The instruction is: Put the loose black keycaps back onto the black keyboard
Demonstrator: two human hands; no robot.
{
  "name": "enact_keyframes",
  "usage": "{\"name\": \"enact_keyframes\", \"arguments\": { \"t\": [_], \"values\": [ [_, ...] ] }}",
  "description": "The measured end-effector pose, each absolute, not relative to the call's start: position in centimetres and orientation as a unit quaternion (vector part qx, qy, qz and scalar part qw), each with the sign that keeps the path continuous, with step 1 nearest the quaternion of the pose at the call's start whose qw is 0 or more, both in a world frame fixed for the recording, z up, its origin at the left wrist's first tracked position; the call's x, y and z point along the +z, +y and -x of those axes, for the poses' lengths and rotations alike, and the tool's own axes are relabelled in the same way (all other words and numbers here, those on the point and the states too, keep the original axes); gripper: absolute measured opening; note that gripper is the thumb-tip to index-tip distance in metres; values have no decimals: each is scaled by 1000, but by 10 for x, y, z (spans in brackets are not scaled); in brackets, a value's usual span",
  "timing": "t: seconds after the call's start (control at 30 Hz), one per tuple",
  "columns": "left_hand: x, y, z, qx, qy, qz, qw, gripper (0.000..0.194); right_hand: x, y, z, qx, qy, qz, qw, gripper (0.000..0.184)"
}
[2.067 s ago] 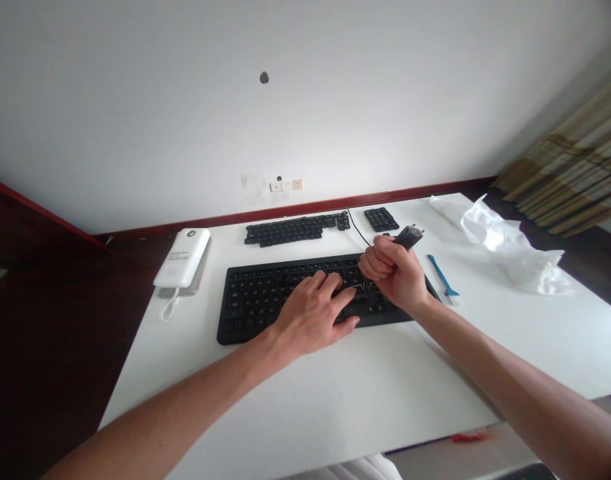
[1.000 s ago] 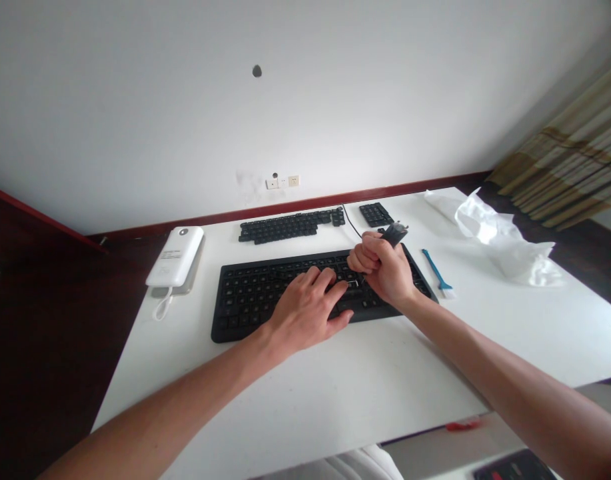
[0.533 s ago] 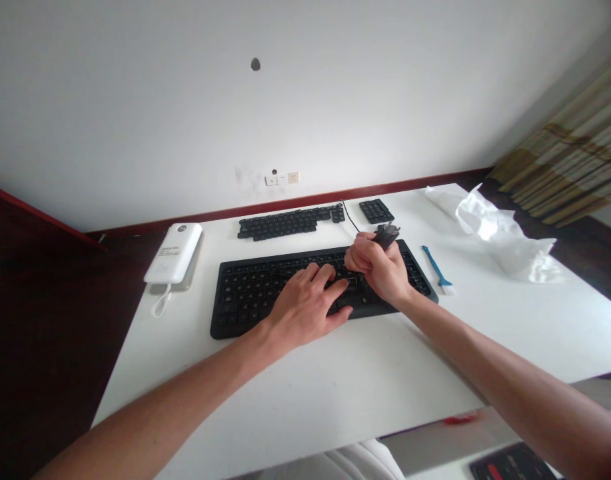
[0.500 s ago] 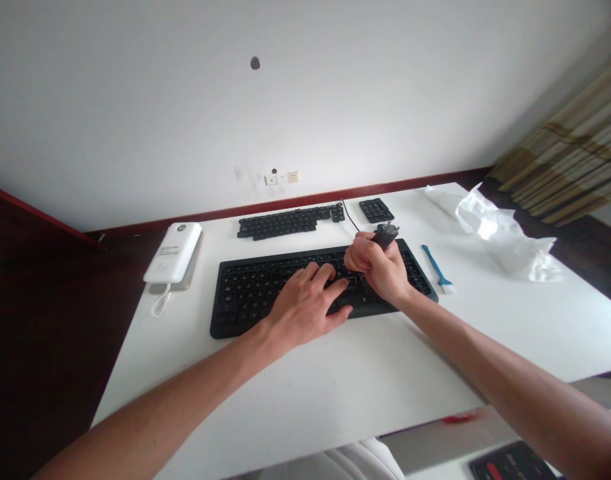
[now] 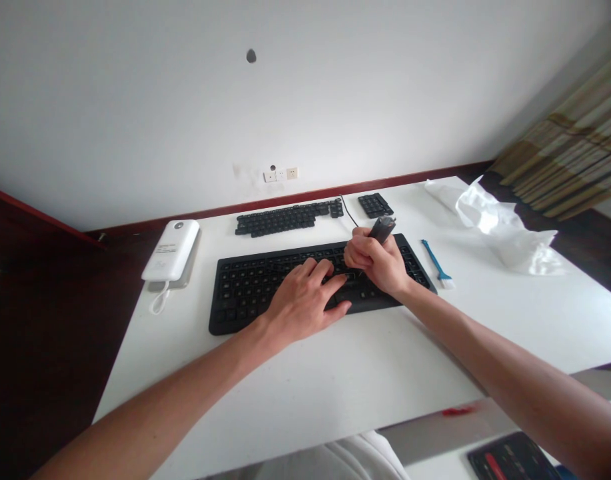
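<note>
- Step in hand (judged): tool work at exposed key sites, right-of-centre on the black keyboard [image 5: 245,290]; board lies flat, mid-table, under both hands.
- L hand [image 5: 305,297]: palm down, fingers loosely spread over keys, prob. bracing the board; fingertip contact n/c (not clear).
- R hand [image 5: 378,263]: fist wrapped round a black tool [image 5: 382,229], its blunt end up; working end hidden below the fist, so exact contact can't be told.
- Next move calls for (judged): board kept steady, tool approx. upright, L fingers clear of the tip.
- Surface: white table [image 5: 385,373]. Rear edge: main keycap block [image 5: 290,219], numpad keycaps [image 5: 376,205], black cable [image 5: 349,212] betw. them. R side: blue brush [image 5: 436,261] near the board; crumpled clear bag [image 5: 505,230] beyond. L side: white power bank [image 5: 171,250] w/ loop strap.
- Room: pale wall [image 5: 135,100] w/ sockets [image 5: 281,175]; striped curtain [image 5: 565,140] far R.
</note>
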State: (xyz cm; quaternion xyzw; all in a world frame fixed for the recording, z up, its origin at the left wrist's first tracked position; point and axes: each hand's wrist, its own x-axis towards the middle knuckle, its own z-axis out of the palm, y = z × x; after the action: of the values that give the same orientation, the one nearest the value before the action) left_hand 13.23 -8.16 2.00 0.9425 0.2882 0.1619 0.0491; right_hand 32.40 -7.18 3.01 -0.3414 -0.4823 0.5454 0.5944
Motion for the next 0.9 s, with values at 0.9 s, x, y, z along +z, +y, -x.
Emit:
{"name": "enact_keyframes", "arguments": {
  "t": [0.9],
  "values": [
    [14,-83,-132,190,294,-936,50,34,36,-75,-313,615,-445,257,598,43]
  ]
}}
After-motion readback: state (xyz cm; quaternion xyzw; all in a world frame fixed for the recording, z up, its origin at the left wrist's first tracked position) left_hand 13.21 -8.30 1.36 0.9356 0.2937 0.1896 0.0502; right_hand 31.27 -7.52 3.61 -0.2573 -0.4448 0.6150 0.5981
